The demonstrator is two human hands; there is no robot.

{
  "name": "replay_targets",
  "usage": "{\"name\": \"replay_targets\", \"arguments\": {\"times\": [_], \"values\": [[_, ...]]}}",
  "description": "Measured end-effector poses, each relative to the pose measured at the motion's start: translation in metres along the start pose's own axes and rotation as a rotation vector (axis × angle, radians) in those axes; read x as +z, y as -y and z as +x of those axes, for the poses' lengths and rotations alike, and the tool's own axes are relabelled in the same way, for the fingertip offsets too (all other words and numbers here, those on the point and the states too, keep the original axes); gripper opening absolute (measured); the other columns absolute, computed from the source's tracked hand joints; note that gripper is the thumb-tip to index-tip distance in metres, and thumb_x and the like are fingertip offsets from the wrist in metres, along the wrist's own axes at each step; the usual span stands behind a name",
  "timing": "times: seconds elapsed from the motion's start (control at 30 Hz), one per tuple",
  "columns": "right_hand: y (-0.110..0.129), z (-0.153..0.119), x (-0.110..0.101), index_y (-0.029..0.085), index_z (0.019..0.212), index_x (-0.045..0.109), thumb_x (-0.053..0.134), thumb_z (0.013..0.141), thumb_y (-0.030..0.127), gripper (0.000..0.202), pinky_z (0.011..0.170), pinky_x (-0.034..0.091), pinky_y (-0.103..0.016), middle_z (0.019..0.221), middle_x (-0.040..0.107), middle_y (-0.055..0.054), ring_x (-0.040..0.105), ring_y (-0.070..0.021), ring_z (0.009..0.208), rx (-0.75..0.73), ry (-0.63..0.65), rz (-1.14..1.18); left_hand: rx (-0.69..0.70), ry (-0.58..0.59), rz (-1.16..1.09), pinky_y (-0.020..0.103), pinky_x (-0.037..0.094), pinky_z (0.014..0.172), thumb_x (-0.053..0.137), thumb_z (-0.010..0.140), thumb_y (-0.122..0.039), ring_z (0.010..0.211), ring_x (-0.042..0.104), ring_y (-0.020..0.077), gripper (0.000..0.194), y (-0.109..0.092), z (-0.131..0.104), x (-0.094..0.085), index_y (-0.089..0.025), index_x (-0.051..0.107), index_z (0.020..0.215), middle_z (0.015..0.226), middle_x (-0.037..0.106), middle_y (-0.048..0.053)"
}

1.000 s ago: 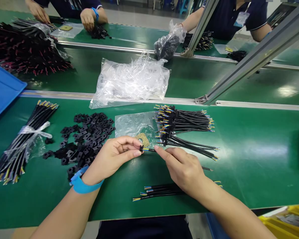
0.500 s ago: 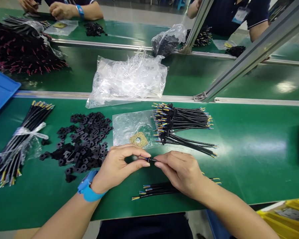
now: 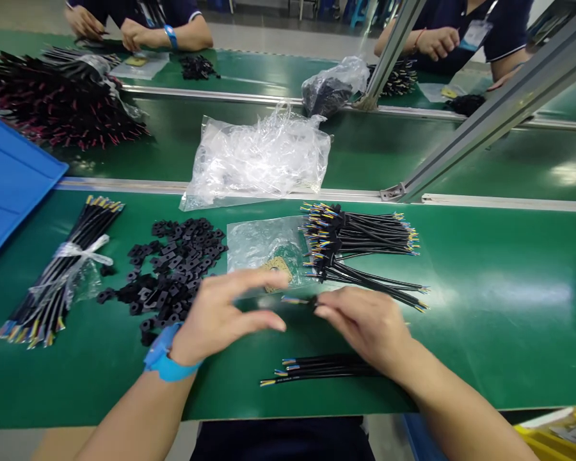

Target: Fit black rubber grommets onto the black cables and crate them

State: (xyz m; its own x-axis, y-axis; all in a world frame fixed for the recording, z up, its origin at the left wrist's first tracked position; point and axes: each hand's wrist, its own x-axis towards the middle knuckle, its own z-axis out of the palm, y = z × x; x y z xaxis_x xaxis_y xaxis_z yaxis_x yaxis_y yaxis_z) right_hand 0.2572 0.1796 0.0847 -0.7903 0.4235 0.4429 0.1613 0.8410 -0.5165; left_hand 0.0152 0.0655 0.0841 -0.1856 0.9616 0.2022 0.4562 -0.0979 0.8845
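My right hand [image 3: 365,320] pinches a black cable [image 3: 297,301] whose coloured wire ends point left, with a small black part around it at the fingertips. Left of it, my left hand [image 3: 225,314] is spread, thumb and fingers apart, holding nothing. A tan sponge [image 3: 281,272] on a clear bag [image 3: 249,243] lies just beyond, partly behind my left fingers. Loose cables [image 3: 317,368] lie in front of my right hand. Further back sits a pile of cables with black parts on them [image 3: 365,230]. Small black parts [image 3: 177,262] are heaped beyond my left wrist.
A tied cable bundle [image 3: 67,269] and a blue bin [image 3: 14,179] are at the left. A crumpled plastic bag [image 3: 264,153] lies across the metal rail. A slanted metal post [image 3: 480,109] rises at the right. People sit across the bench. A yellow crate [image 3: 557,442] is at lower right.
My left fingers have let go of the cable and opened. My right hand has moved slightly right with the cable. The whole view has shifted a little.
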Motion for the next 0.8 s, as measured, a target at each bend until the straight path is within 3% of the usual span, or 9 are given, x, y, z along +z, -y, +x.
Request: {"name": "replay_targets", "arguments": {"times": [0.1,0.13,0.17,0.3,0.37,0.47,0.57,0.63,0.8], "values": [[-0.022,0.0,-0.009,0.018,0.101,0.075,0.059,0.105,0.025,0.017,0.074,0.055,-0.026,0.087,0.078,-0.006,0.072,-0.0163,0.077,-0.035,-0.095,-0.303,-0.113,-0.5,0.279,0.042,0.055,0.105,0.068,0.095,-0.048,0.107,0.074,0.0249,0.032,0.01,0.001,-0.037,-0.027,0.077,0.118,0.112,0.081,0.005],[-0.03,0.0,-0.01,0.017,0.102,0.075,0.06,0.105,0.026,0.018,0.077,0.055,-0.029,0.089,0.078,-0.007,0.072,-0.0185,0.08,-0.033,-0.096,-0.386,-0.129,-0.628,0.404,0.043,0.056,0.101,0.065,0.097,-0.045,0.104,0.074,0.0251,0.029,0.014,0.002,-0.049,-0.026,0.077,0.115,0.112,0.08,0.006],[-0.037,0.0,-0.012,0.016,0.105,0.075,0.061,0.104,0.027,0.018,0.079,0.054,-0.032,0.093,0.078,-0.009,0.072,-0.0211,0.083,-0.026,-0.091,-0.458,-0.147,-0.651,0.536,0.044,0.055,0.1,0.063,0.098,-0.044,0.105,0.073,0.0264,0.027,0.019,0.002,-0.058,-0.026,0.078,0.111,0.112,0.08,0.007],[-0.042,-0.003,-0.014,0.017,0.11,0.075,0.062,0.103,0.031,0.02,0.078,0.051,-0.038,0.094,0.077,-0.01,0.068,-0.0238,0.084,-0.015,-0.047,-0.498,-0.194,-0.367,0.915,0.048,0.049,0.091,0.06,0.099,-0.042,0.103,0.068,0.0339,0.026,0.033,0.005,-0.068,-0.024,0.08,0.099,0.104,0.078,0.011],[-0.031,-0.007,-0.014,0.02,0.101,0.075,0.062,0.104,0.031,0.017,0.074,0.05,-0.034,0.086,0.076,-0.006,0.067,-0.0201,0.078,-0.058,0.091,-0.338,-0.208,-0.232,1.02,0.047,0.046,0.082,0.062,0.097,-0.042,0.1,0.066,0.036,0.025,0.037,0.007,-0.06,-0.025,0.08,0.101,0.102,0.077,0.012],[-0.006,-0.013,-0.011,0.022,0.091,0.072,0.074,0.097,0.033,0.012,0.071,0.048,-0.033,0.08,0.072,-0.001,0.065,-0.0179,0.072,-0.097,0.403,-0.157,-0.214,-0.108,1.108,0.047,0.043,0.078,0.064,0.096,-0.038,0.097,0.064,0.0381,0.025,0.043,0.009,-0.047,-0.024,0.08,0.108,0.099,0.075,0.014],[0.014,-0.018,-0.005,0.022,0.083,0.068,0.091,0.079,0.034,0.026,0.071,0.048,-0.034,0.077,0.068,0.002,0.066,-0.0191,0.072,-0.112,0.625,-0.159,-0.231,-0.075,1.105,0.047,0.042,0.079,0.064,0.095,-0.031,0.098,0.064,0.0391,0.022,0.05,0.011,-0.042,-0.023,0.079,0.109,0.1,0.074,0.014],[0.019,-0.021,0.0,0.021,0.08,0.065,0.095,0.073,0.032,0.032,0.071,0.049,-0.035,0.076,0.067,0.002,0.066,-0.0203,0.072,-0.139,0.678,-0.206,-0.239,-0.077,1.072,0.046,0.041,0.079,0.064,0.094,-0.028,0.098,0.065,0.0388,0.02,0.054,0.011,-0.042,-0.023,0.077,0.107,0.1,0.074,0.014],[0.021,-0.022,0.005,0.021,0.083,0.061,0.085,0.081,0.024,0.024,0.068,0.049,-0.034,0.079,0.067,0.0,0.066,-0.0208,0.073,-0.144,0.727,-0.22,-0.224,-0.082,1.076,0.045,0.044,0.08,0.061,0.095,-0.027,0.096,0.067,0.0362,0.015,0.056,0.01,-0.043,-0.025,0.075,0.102,0.097,0.077,0.011]]}}
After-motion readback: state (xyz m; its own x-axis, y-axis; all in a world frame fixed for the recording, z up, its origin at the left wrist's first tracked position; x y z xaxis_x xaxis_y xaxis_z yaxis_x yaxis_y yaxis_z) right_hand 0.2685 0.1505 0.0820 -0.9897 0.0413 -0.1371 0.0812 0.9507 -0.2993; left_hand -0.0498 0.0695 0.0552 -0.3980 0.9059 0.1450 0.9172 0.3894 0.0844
